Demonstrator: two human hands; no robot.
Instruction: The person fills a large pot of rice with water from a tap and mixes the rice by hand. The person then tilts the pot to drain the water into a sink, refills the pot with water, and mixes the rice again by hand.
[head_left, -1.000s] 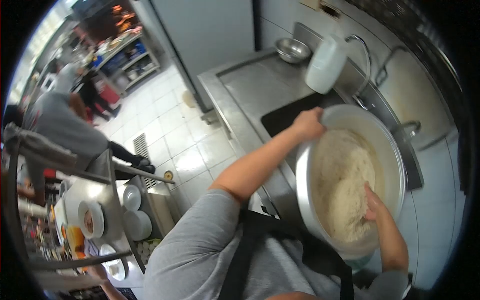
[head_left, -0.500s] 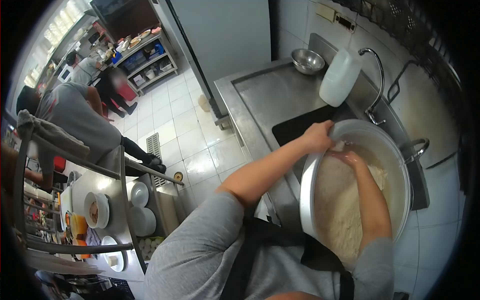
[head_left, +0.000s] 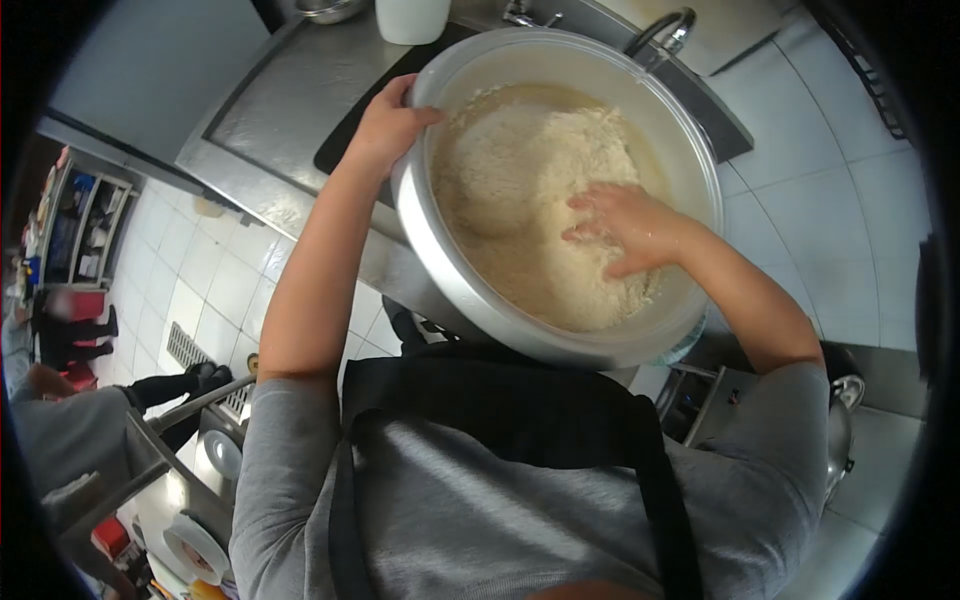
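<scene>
A large silver metal pot (head_left: 690, 150) leans at the sink in front of me, tilted toward my body. Inside lies a pale, grainy mass that looks like wet rice (head_left: 500, 165), with cloudy liquid along its far edge. My left hand (head_left: 392, 125) grips the pot's rim at the upper left, thumb over the inner side. My right hand (head_left: 632, 228) is inside the pot, fingers spread and touching the pale heap, its tips partly sunk in. Nothing is clasped in it.
Beyond the pot stand a curved faucet (head_left: 665, 40), a white plastic jug (head_left: 412, 18) and a metal bowl (head_left: 330, 8). A black mat (head_left: 350, 140) lies on the steel counter (head_left: 275, 110). Co-workers and a shelf (head_left: 85, 225) are at left.
My view has turned toward the pot. My right hand has moved from beside my left hand to the heap's right side, fingers now spread. My left hand still holds the rim.
</scene>
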